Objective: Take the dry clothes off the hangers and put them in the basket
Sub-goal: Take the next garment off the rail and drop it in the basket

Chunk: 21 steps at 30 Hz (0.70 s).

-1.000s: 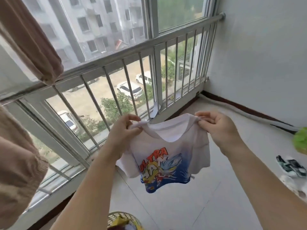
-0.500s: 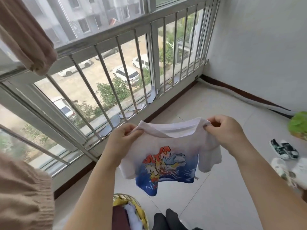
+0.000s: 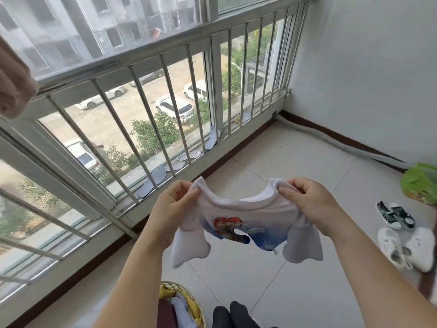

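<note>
A small white T-shirt (image 3: 246, 218) with a red and blue cartoon print hangs in the air in front of me, its lower half folded back under it. My left hand (image 3: 170, 209) pinches its left shoulder and my right hand (image 3: 312, 204) pinches its right shoulder, both beside the collar. Below, at the bottom edge of the view, stands a yellow woven basket (image 3: 189, 297) with several clothes (image 3: 179, 308) in it. No hanger shows on the shirt.
A beige garment (image 3: 14, 86) hangs at the upper left. The barred balcony window (image 3: 151, 110) runs along the left, a white wall on the right. Dark sneakers (image 3: 395, 215), white shoes (image 3: 406, 247) and a green thing (image 3: 421, 183) lie on the tiled floor at right. My feet in black socks (image 3: 231, 316) are beside the basket.
My view has tipped down, bringing the basket and my feet into sight. The shirt has dropped lower and its bottom half has folded back, hiding much of the print.
</note>
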{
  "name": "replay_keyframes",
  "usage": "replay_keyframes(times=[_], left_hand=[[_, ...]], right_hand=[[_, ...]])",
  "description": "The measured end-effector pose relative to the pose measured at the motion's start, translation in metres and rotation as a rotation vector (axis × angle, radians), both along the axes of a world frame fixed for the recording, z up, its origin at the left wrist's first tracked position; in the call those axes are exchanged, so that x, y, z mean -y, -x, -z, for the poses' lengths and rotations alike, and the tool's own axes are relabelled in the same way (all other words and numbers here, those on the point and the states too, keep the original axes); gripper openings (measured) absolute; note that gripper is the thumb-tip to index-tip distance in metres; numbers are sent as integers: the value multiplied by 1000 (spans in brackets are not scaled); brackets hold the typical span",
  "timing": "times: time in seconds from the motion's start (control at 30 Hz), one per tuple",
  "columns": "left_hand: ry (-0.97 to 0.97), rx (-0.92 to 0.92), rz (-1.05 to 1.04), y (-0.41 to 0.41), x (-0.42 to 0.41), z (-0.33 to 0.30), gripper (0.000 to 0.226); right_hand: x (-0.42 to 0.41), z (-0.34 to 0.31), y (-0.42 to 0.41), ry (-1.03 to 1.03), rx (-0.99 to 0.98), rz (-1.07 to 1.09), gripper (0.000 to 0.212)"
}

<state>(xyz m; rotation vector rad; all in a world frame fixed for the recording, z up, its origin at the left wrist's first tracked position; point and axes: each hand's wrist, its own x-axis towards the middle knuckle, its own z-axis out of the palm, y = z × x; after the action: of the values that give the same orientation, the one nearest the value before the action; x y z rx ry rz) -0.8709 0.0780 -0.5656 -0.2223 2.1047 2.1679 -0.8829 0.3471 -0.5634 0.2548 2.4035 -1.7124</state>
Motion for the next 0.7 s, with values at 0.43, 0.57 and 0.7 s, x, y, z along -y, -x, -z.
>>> replay_keyframes(times=[0.43, 0.57, 0.7], left_hand=[[37, 52, -82, -8, -11, 2, 15], [-21, 138, -229, -11, -36, 5, 17], [-164, 198, -283, -19, -65, 2, 17]], right_hand=[[9, 15, 2, 60, -141, 304, 20], [27, 14, -3, -69, -202, 381, 26], [52, 7, -18, -46, -294, 305, 18]])
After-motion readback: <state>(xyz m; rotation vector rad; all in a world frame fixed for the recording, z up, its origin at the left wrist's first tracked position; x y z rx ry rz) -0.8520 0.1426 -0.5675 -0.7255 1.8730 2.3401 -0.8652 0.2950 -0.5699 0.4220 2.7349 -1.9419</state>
